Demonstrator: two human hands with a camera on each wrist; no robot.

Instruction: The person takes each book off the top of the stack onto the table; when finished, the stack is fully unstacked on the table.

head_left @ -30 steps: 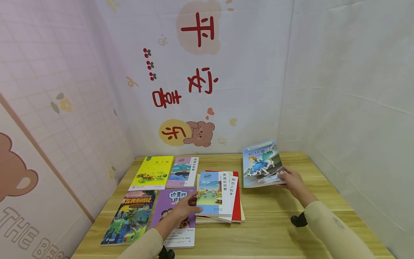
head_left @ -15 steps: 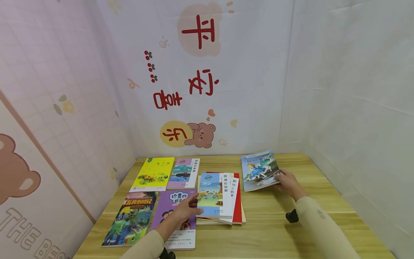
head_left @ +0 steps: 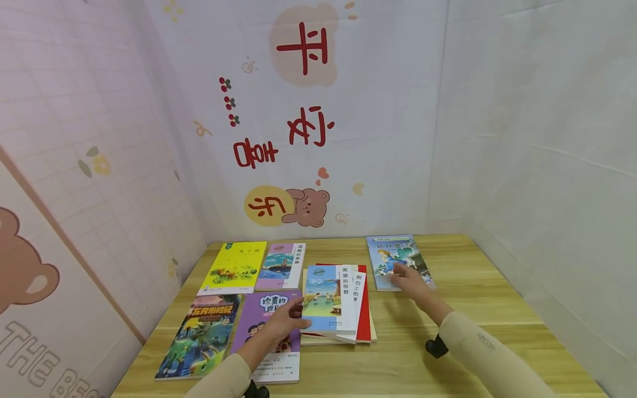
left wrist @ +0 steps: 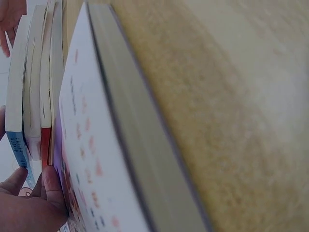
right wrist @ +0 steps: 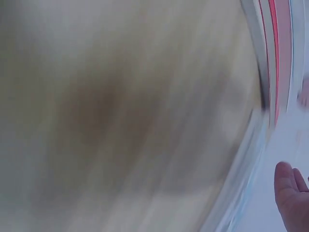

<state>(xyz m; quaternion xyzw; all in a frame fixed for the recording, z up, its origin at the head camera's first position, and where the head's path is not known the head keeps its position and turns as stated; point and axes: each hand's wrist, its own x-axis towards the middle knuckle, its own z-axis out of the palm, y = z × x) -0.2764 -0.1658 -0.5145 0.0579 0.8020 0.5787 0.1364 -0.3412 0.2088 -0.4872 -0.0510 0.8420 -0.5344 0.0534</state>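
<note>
In the head view my left hand rests against the left edge of a book stack, beside the blue-covered book on top. The left wrist view shows its fingertips touching the stack's spines, one by a red book. My right hand hovers over the lower part of a blue storybook with a girl on its cover, which lies flat at the back right of the table. No book is held in the right hand; the right wrist view shows its fingers extended, apart from the books.
Left of the stack lie a yellow book, a lilac book, a dark green illustrated book and a purple book. The wooden table meets printed white cloth walls at the back and sides.
My right hand has lowered the blue storybook flat onto the table, let go of it and moved left above it. The left hand has stayed at the stack.
</note>
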